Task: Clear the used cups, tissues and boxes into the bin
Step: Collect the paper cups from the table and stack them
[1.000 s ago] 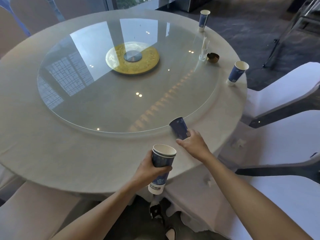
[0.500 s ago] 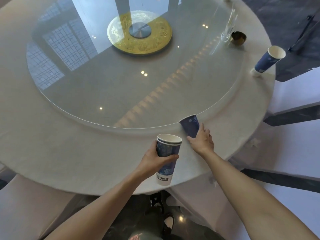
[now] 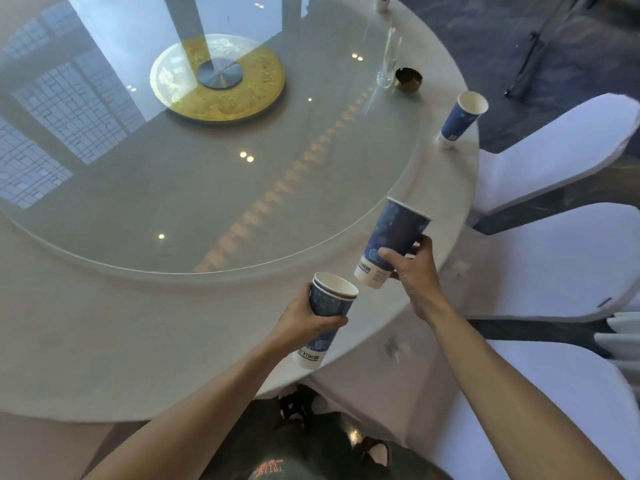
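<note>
Head view: round table [image 3: 104, 341], both hands holding blue paper cups at its near edge.

Table covered in a pale cloth; glass turntable [image 3: 207, 185] fills its middle, gold disc [image 3: 218, 77] at the table's centre. White-covered chairs [image 3: 554, 150] stand off the table's right side. Right hand [image 3: 414, 268] is closed around the lower part of a single cup [image 3: 393, 240], lifted and tilted above the table's near-right rim. Left hand [image 3: 304, 318] is wrapped around a nested cup stack [image 3: 329, 317], upright, just over the near edge; single cup's base nearly over the stack's mouth. Another cup [image 3: 460, 119] stands on the table's right rim. Small dark bowl [image 3: 408, 79] and clear glass [image 3: 389, 60] sit far right. Fourth cup [image 3: 382, 0] at the far edge, cropped.
</note>
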